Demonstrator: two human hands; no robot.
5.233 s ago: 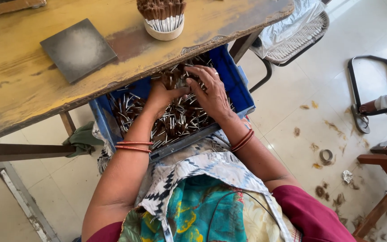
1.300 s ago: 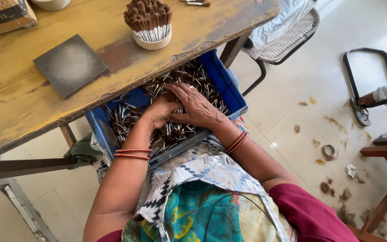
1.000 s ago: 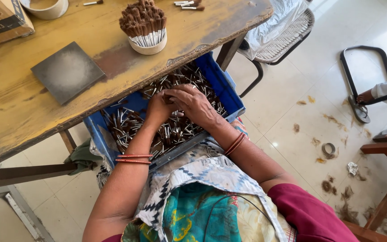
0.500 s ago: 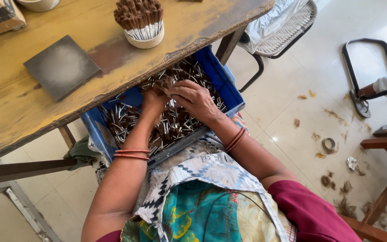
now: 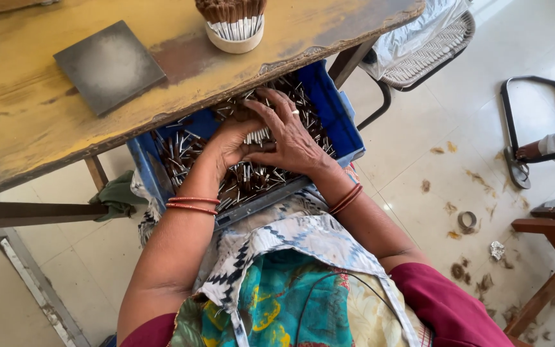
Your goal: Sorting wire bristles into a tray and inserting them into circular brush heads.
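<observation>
- Nearest to the camera is the person's lap, covered with a patterned cloth in white, blue and green (image 5: 277,270), and both forearms with thin red bangles reach forward from it.
- On the lap rests a blue plastic crate (image 5: 338,122), partly under the edge of the desk; it is full of thin brown rolled sticks with pale ends (image 5: 181,154), which lie loose and point in every direction.
- The left hand (image 5: 229,142) is curled, with its fingers closed around a small bunch of the sticks (image 5: 258,136), whose pale ends show side by side.
- The right hand (image 5: 290,132) lies over the same bunch with the fingers spread and only half bent; it presses and steadies the sticks, it does not grip them.
- As I judge it, the gathering is at an early stage: only one small bunch is collected, and most of the sticks are unsorted in the crate.
- Farther, on the worn yellow wooden desk (image 5: 27,115), lies a flat grey square slab (image 5: 109,66).
- At the far edge stands a white round cup (image 5: 234,40) with sticks packed upright; this part looks done.
</observation>
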